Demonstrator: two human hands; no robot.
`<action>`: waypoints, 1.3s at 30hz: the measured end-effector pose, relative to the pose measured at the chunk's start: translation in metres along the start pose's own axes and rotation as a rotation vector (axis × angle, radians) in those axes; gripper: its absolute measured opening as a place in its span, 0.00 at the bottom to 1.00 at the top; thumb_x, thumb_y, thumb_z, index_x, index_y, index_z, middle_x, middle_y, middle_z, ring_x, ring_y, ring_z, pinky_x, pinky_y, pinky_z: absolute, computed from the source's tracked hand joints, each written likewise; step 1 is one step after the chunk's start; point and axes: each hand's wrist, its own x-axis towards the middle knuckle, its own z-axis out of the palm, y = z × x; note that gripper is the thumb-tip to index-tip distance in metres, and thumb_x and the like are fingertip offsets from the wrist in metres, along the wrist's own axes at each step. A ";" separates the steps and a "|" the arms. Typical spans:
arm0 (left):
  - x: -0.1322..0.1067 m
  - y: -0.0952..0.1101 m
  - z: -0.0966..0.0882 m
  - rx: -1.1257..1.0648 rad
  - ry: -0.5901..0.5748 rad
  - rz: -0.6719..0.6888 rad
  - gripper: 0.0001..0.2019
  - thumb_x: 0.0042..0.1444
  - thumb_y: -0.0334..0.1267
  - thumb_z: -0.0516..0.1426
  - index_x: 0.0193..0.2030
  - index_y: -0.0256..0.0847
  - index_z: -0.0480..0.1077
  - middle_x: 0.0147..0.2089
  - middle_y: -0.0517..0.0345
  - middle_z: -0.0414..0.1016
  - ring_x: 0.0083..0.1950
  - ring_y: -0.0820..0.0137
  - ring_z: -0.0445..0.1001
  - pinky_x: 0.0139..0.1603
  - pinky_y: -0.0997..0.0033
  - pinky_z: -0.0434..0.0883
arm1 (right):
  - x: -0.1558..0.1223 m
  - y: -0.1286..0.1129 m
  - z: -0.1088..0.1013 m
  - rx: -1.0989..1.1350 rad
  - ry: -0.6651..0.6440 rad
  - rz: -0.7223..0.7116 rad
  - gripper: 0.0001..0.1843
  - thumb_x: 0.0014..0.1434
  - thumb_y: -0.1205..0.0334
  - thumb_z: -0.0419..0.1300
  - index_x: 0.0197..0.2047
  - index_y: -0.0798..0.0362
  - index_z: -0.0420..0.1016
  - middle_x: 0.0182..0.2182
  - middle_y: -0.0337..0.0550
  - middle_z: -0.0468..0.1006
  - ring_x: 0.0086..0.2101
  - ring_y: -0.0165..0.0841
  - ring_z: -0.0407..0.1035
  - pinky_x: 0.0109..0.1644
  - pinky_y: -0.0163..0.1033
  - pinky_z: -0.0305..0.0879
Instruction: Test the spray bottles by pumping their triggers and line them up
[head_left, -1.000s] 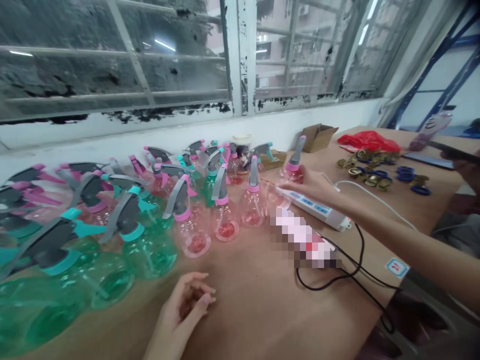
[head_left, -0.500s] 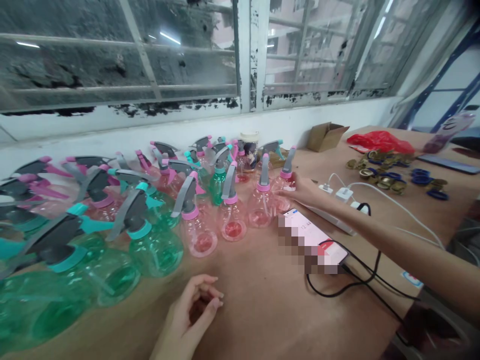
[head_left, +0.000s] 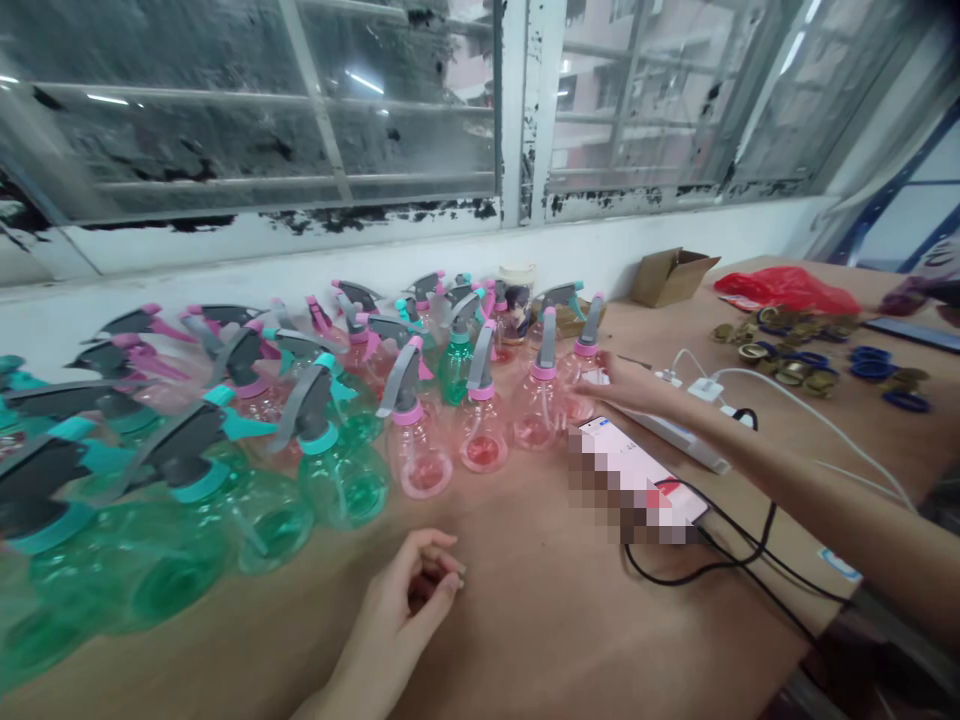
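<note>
My right hand (head_left: 626, 385) reaches across from the right and grips a clear pink spray bottle (head_left: 587, 350) with a grey trigger head, standing at the right end of a row. Its fingertips are partly hidden by the bottle. My left hand (head_left: 427, 585) rests low over the table, fingers loosely curled with a hollow between them and nothing visible inside. Beside the held bottle stands another pink spray bottle (head_left: 537, 415). Closer to my left hand are a pink spray bottle (head_left: 421, 455) and a green spray bottle (head_left: 345, 485) with a turquoise collar.
Several more pink and green spray bottles crowd the left side. A phone (head_left: 637, 470) with a black cable (head_left: 697, 580) lies right of centre, near a white power strip (head_left: 686, 440). Farther right are gold and blue pieces (head_left: 802, 360), a red plastic bag (head_left: 795, 288) and a cardboard box (head_left: 671, 278).
The view has shifted slightly to the left, so everything appears farther right. My right hand stays on the same pink spray bottle, and my left hand keeps its loose curl.
</note>
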 end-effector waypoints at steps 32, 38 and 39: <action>-0.236 -0.069 -0.273 0.058 1.094 -0.185 0.17 0.48 0.51 0.60 0.38 0.42 0.67 0.38 0.54 0.74 0.42 0.59 0.76 0.35 0.63 0.75 | -0.168 -0.329 0.124 0.360 -0.537 -0.967 0.14 0.64 0.58 0.57 0.52 0.48 0.74 0.57 0.46 0.73 0.56 0.41 0.68 0.59 0.51 0.68; -0.223 -0.079 -0.317 0.256 1.200 -0.126 0.32 0.49 0.48 0.63 0.55 0.32 0.60 0.61 0.35 0.63 0.63 0.48 0.64 0.53 0.53 0.70 | -0.181 -0.367 0.157 0.393 -0.478 -1.074 0.25 0.62 0.52 0.59 0.59 0.52 0.70 0.63 0.53 0.65 0.63 0.46 0.59 0.63 0.57 0.62; -0.217 -0.081 -0.321 0.292 1.177 -0.110 0.32 0.51 0.48 0.62 0.58 0.32 0.59 0.63 0.36 0.61 0.64 0.48 0.63 0.55 0.53 0.69 | -0.184 -0.371 0.160 0.400 -0.472 -1.084 0.24 0.62 0.52 0.60 0.59 0.52 0.70 0.64 0.52 0.65 0.63 0.46 0.58 0.63 0.57 0.61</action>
